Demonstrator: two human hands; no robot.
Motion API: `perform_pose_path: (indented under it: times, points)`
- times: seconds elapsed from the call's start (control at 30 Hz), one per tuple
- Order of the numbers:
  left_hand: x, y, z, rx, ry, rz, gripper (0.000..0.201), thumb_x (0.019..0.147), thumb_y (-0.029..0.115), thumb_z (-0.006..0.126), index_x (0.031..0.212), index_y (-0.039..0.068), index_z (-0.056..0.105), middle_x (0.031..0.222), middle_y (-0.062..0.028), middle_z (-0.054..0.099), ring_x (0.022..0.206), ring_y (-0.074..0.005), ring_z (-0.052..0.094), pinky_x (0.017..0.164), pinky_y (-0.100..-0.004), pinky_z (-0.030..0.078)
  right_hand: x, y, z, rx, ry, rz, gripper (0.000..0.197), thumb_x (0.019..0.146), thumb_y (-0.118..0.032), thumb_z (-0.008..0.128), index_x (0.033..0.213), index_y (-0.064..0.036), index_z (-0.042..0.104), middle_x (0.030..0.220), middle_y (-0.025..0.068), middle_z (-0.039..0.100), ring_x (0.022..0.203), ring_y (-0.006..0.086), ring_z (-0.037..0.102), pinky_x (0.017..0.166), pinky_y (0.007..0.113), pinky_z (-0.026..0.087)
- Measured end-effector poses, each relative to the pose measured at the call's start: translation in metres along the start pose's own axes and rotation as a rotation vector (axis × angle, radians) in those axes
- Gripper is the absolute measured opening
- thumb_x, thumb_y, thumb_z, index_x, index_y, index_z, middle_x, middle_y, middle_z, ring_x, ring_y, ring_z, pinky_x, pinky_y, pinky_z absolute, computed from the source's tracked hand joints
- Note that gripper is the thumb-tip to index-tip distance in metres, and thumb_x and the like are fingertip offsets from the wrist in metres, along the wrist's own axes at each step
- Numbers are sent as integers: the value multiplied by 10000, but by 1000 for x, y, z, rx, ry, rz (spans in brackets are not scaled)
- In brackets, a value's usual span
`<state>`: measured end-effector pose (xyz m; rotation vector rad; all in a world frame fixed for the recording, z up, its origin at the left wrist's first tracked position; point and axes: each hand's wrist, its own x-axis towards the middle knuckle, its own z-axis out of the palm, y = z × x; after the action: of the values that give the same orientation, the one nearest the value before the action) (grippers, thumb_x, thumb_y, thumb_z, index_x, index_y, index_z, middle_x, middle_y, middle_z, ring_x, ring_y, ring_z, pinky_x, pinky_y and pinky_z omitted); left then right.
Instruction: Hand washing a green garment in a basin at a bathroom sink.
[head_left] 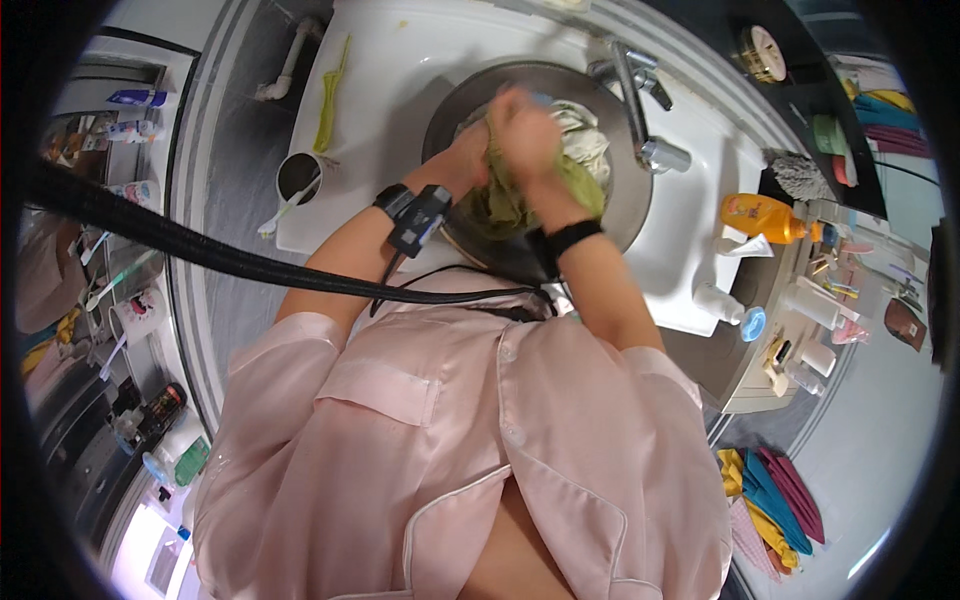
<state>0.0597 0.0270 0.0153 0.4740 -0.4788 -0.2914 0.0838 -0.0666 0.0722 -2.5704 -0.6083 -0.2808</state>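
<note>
A round metal basin [440, 130] sits in the white sink [385, 65], under my two hands. Bunched olive-green cloth [575, 190] hangs from between them and droops toward the basin's near side. My left hand [466, 160] is closed on the cloth from the left. Pressed close against it, my right hand [527, 132] also grips the cloth, its fingers smeared by motion. Whitish wet cloth [582, 135] lies in the basin, to the right of my hands. The fingertips of my left hand are partly hidden behind the right.
A chrome faucet [635, 105] reaches over the basin's right rim. On the left ledge stand a cup [300, 178] with a toothbrush and a green strip-like item [328, 110]. At right are an orange bottle [762, 217], a white bottle [716, 303] and several toiletries. A black cable [250, 265] crosses my left forearm.
</note>
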Motion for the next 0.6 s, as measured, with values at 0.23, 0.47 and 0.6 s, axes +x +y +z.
perform_pose_path:
  times: [0.23,0.47,0.6]
  points:
    - [7,26,44,-251,813,-435,309,885,373,509,1000,96,583,990,-58,615,926,-196,575,827,-354,460,6,-29,-18,140,65,190,290,844,-329,535,659,-109,564,605,144,592,556,352,585,500,428,463]
    - [-18,5,17,28,737,-199,358,876,416,518,1016,93,585,989,-59,621,903,-206,586,815,-385,469,-20,-27,-4,243,78,-284,264,842,-325,548,671,-128,588,617,135,606,542,334,592,486,419,463]
    - [41,11,89,-249,1018,-492,329,904,377,488,1042,92,579,1019,-43,607,926,-184,579,809,-338,466,6,25,-7,94,227,129,258,840,-318,554,668,-127,579,575,126,587,521,329,585,467,415,457]
